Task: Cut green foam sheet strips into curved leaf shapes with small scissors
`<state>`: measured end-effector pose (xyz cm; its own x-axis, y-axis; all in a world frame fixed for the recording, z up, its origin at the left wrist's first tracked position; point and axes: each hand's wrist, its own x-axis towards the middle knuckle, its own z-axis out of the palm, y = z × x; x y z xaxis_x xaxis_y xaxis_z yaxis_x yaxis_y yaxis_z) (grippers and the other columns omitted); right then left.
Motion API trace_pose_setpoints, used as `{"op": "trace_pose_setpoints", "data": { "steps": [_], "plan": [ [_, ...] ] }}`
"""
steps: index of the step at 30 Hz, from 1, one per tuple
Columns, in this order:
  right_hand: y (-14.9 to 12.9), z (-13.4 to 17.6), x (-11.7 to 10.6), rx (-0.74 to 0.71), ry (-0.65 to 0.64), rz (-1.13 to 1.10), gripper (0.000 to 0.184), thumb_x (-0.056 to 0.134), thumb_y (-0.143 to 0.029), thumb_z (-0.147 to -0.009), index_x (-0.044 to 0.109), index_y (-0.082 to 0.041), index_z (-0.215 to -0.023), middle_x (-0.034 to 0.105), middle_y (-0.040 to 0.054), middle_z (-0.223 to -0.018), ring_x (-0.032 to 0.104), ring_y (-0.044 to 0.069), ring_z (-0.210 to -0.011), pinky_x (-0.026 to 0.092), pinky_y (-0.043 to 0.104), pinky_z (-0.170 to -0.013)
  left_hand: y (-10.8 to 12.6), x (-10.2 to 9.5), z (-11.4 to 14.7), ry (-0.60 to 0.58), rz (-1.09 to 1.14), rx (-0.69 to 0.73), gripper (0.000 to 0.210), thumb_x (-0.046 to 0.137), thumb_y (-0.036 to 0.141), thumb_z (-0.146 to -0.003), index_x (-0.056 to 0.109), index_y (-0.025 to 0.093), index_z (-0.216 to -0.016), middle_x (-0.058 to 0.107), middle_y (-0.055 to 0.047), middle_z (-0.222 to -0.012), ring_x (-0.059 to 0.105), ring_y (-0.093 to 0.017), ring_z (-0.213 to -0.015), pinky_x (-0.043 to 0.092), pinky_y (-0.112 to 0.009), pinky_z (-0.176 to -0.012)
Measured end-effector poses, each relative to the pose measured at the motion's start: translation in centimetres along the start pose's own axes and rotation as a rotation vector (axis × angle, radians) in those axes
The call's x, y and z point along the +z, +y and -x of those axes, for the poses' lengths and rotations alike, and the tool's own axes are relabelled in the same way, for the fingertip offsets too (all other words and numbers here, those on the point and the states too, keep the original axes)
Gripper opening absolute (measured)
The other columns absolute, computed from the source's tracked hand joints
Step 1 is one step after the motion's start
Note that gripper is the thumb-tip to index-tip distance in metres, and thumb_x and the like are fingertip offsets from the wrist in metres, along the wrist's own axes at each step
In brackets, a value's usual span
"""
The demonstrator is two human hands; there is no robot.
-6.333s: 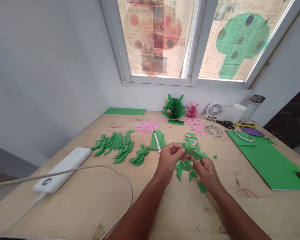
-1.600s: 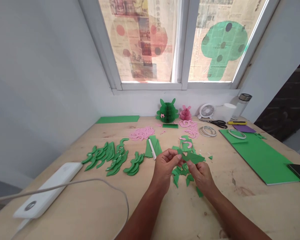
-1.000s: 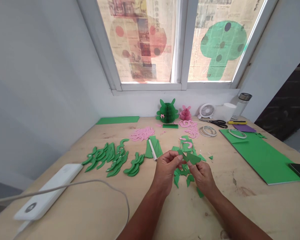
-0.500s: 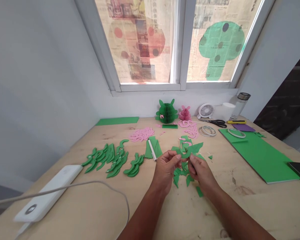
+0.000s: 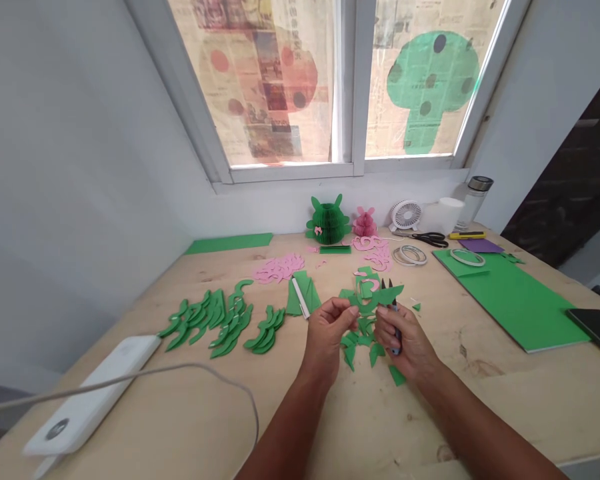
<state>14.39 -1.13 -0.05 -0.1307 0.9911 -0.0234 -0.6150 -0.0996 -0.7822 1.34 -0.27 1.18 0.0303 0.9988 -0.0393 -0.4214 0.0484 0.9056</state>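
A curved cut piece of green paper is pinched at its left end by my left hand, fingers closed. My right hand is closed around small scissors with a bluish handle, their dark blade tips pointing up and away. Its thumb and fingertip are at the paper's right end; whether they grip it, I cannot tell. Beneath and around both hands lie green paper scraps. To the left are stacks of curved green cutouts and a white pen on folded green paper.
Pink cutouts lie further back. Green and pink paper figures stand by the wall, beside a small fan. At right are tape rolls, black-handled scissors, green sheets and a phone. A cable crosses the left front.
My right hand has turned, so the scissors' blades now show beside the paper, pointing away. The green paper's right part has swung slightly. The whole view has shifted a little.
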Motion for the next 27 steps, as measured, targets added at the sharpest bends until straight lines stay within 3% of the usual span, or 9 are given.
{"op": "trace_pose_setpoints", "data": {
  "steps": [9, 14, 22, 27],
  "plan": [
    [-0.03, -0.38, -0.63, -0.011, 0.015, -0.078, 0.030, 0.065, -0.026, -0.073, 0.039, -0.018, -0.060, 0.036, -0.0090, -0.048, 0.021, 0.003, -0.034, 0.019, 0.018, -0.036, -0.32, -0.17, -0.19, 0.029, -0.028, 0.012, 0.022, 0.071, 0.026, -0.059, 0.054, 0.016, -0.068, 0.054, 0.003, -0.052, 0.050, -0.010, -0.050, 0.039, -0.022, -0.052],
    [0.17, -0.64, -0.73, -0.022, 0.115, -0.023, 0.035, 0.070, -0.028, -0.070, 0.038, -0.019, -0.058, 0.033, -0.0105, -0.045, 0.020, 0.003, -0.034, 0.016, 0.018, -0.034, -0.29, -0.22, -0.20, 0.026, -0.044, -0.002, 0.023, 0.072, 0.027, -0.058, 0.054, 0.017, -0.067, 0.056, 0.002, -0.053, 0.051, -0.011, -0.050, 0.040, -0.023, -0.052],
    [0.30, -0.70, -0.61, -0.035, 0.156, -0.045, 0.035, 0.071, -0.026, -0.068, 0.038, -0.019, -0.060, 0.032, -0.0116, -0.043, 0.019, 0.002, -0.033, 0.015, 0.017, -0.033, -0.27, -0.21, -0.03, 0.011, -0.041, 0.008, 0.023, 0.072, 0.027, -0.060, 0.054, 0.016, -0.069, 0.055, 0.003, -0.053, 0.052, -0.011, -0.052, 0.041, -0.022, -0.053],
    [0.59, -0.61, -0.45, -0.016, 0.161, -0.048, 0.034, 0.072, -0.027, -0.067, 0.039, -0.019, -0.062, 0.031, -0.0118, -0.043, 0.019, 0.002, -0.033, 0.015, 0.016, -0.032, -0.35, -0.06, 0.04, -0.026, -0.061, -0.053, 0.028, 0.074, 0.029, -0.058, 0.060, 0.016, -0.078, 0.058, 0.002, -0.056, 0.052, -0.010, -0.051, 0.041, -0.022, -0.051]
  ]
}}
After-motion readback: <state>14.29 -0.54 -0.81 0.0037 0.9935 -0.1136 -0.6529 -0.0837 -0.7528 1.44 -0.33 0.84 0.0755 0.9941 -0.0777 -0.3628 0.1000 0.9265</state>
